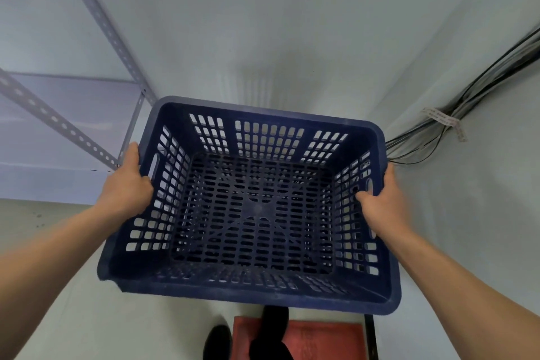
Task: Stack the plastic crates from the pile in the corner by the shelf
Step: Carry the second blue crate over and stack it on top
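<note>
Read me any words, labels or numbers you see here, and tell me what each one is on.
No text here can be read.
Paper tag wrapped around the black cables on the right wall: reddish print, too small and blurred to read.
Red mat on the floor: faint embossed marks, not legible.
Blue plastic crate, gripped by the left hand and right hand: no label or brand visible.

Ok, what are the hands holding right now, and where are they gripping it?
Both hands hold one blue plastic crate by its short ends: the left hand grips the left rim, the right hand the right rim, near the handle slots.
</note>
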Action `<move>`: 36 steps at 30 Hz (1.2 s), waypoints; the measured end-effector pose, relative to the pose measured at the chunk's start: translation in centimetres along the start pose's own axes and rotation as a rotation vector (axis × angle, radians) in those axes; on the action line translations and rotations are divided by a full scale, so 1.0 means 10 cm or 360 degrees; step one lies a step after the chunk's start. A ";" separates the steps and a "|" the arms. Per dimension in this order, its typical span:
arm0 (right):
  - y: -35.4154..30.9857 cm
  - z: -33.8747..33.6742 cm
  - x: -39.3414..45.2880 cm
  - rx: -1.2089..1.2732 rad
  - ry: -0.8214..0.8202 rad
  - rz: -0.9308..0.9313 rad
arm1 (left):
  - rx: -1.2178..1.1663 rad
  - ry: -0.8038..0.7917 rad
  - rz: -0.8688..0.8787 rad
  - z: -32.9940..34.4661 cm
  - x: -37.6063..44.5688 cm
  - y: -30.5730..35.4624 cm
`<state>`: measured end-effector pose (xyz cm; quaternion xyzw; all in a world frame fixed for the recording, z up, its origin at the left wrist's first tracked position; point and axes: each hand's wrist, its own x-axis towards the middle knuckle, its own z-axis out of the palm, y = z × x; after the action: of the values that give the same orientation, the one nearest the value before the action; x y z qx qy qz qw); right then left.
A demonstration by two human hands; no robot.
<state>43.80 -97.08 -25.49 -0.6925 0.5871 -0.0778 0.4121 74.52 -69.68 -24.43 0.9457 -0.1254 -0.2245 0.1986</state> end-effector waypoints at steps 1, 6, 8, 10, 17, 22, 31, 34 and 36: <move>0.01 0.00 0.01 -0.0032 -0.0009 -0.0006 | 0.0003 -0.0007 -0.0010 0.03 -0.04 -0.03; -0.04 0.02 0.01 -0.0118 -0.0014 -0.0022 | -0.0012 0.0024 -0.0056 0.10 -0.01 -0.08; -0.05 0.05 -0.07 -0.0085 0.0026 0.0006 | 0.0029 0.0042 -0.0013 0.08 0.03 -0.05; -0.03 0.10 -0.15 -0.0115 0.0093 0.0042 | 0.0098 0.0061 0.0007 0.08 0.06 -0.03; 0.01 0.20 -0.13 -0.0336 0.0194 0.0101 | 0.0212 0.0177 0.0101 0.13 -0.04 -0.05; -0.14 0.21 0.06 -0.0534 0.0259 0.0076 | 0.0408 0.0249 0.0050 0.18 0.10 0.12; -0.05 0.22 -0.28 -0.0605 0.0236 0.0126 | 0.0385 0.0213 0.0089 0.17 -0.19 -0.12; -0.09 0.23 -0.20 -0.0564 0.0260 0.0090 | 0.0412 0.0270 0.0080 0.20 -0.06 -0.06; -0.06 0.25 -0.17 -0.0600 0.0233 0.0117 | 0.0439 0.0261 0.0055 0.22 -0.05 -0.06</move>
<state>45.22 -94.43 -26.04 -0.7279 0.6446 -0.0015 0.2340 73.13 -69.64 -26.28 0.9769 -0.1547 -0.1238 0.0802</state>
